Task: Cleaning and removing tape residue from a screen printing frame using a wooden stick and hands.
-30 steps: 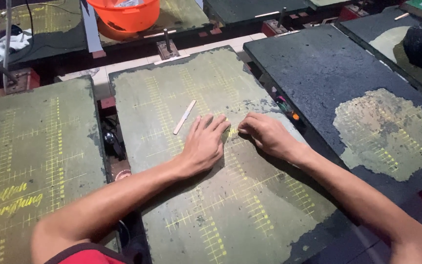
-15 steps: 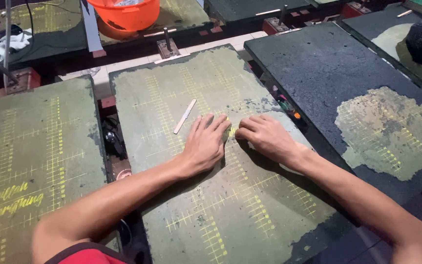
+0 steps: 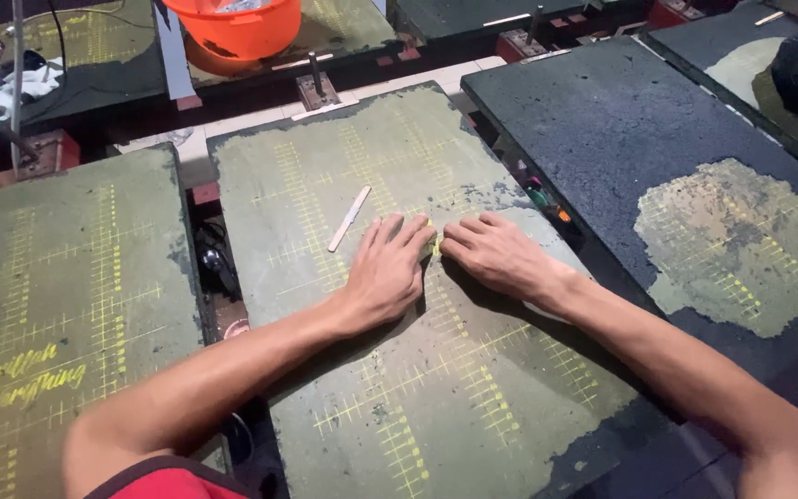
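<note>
1. three green boards with yellow grid lines lie side by side; both hands rest on the middle board (image 3: 473, 388)
2. one pale flat stick (image 3: 349, 218) lies on that board, just left of the left hand (image 3: 388, 270)
3. one orange bucket (image 3: 237, 26) stands at the far edge
4. the left hand lies flat, fingers spread a little, palm down, gripping nothing
5. the right hand (image 3: 499, 255) lies flat too, fingertips meeting the left at a small yellow scrap (image 3: 435, 244) between them; whether it is pinched, i cannot tell
</note>
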